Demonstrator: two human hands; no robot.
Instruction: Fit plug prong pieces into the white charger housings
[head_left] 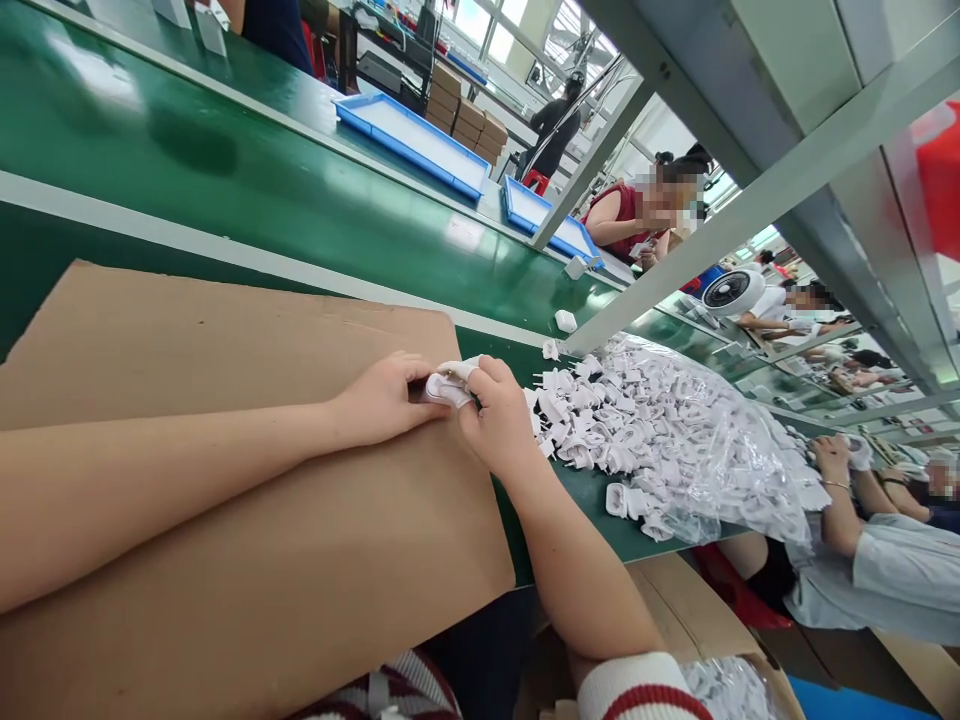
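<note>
Our left hand (379,402) and right hand (501,418) pinched a white plastic piece (448,389) at frame center, near the right edge of a cardboard sheet (337,540), its lower left open; white parts (675,430) crowded center right.

white ribbed sleeve (626,672), red band (652,697); red-white striped top (420,680)

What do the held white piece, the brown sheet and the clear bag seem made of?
White piece: probably plastic, going by its smooth, rounded surface.
Brown sheet: likely cardboard, given its matte brown face.
Clear bag: seemingly thin plastic film, glossy, wrinkled and see-through, with bright glints.
</note>
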